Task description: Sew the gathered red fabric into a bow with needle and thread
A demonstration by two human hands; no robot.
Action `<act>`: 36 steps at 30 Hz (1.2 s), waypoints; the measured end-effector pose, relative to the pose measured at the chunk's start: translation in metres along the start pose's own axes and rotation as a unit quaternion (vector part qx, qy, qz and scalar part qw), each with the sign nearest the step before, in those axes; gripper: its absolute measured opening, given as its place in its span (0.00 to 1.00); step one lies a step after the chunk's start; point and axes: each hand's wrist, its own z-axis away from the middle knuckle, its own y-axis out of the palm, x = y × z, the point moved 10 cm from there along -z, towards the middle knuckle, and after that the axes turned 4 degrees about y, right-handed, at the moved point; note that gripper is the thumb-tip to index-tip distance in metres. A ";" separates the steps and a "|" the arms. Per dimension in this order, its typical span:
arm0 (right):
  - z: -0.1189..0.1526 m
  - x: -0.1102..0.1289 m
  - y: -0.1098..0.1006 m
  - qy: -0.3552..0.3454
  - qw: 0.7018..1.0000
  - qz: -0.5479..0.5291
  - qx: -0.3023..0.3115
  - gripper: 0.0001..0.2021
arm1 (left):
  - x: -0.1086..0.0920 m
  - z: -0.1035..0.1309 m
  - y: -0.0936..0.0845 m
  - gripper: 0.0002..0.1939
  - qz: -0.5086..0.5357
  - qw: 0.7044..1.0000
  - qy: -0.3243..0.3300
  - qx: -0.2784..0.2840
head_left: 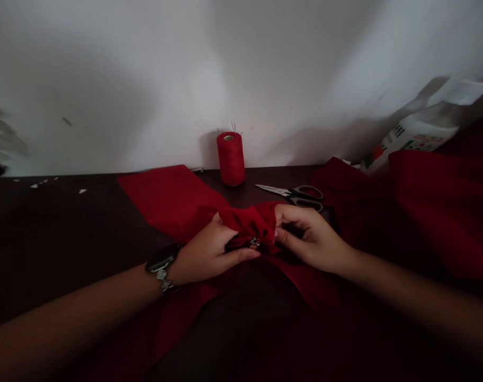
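Observation:
Gathered red fabric [247,217] is bunched between my two hands at the middle of the table. My left hand [209,249], with a watch [161,258] on its wrist, grips the folds from the left, thumb along the near side. A small shiny metal piece [254,241] sits on the gathers close to that thumb; its exact kind is too small to tell. From the right, my right hand [310,239] pinches the fabric's edge between thumb and fingers. Some fingers are hidden behind the cloth.
A spool of red thread [230,162] with needles stuck in its top stands by the wall [165,79]. Scissors [295,195] lie right of it. A white bottle [418,130] leans at the right behind more red cloth [444,207]. White scraps [82,191] dot the dark table [66,239].

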 end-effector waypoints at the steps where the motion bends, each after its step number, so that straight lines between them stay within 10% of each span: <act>1: 0.001 -0.002 -0.001 0.008 1.000 -0.006 -0.008 0.07 | 0.000 0.000 -0.002 0.12 -0.008 1.000 -0.002 -0.008; 13: 0.001 -0.011 0.001 0.050 0.994 0.090 -0.046 0.12 | 0.020 0.003 -0.017 0.16 -0.083 0.986 -0.109 -0.092; 24: 0.010 -0.037 0.028 0.158 0.964 -0.211 0.044 0.34 | 0.027 0.001 -0.019 0.26 0.080 0.979 -0.129 -0.134; 31: -0.001 -0.040 -0.017 0.146 0.982 -0.065 -0.103 0.08 | 0.035 0.001 -0.013 0.21 0.006 0.984 -0.161 -0.076; 36: -0.004 -0.035 -0.031 0.145 0.980 -0.022 -0.137 0.08 | 0.036 0.002 -0.012 0.21 -0.036 0.984 -0.169 -0.052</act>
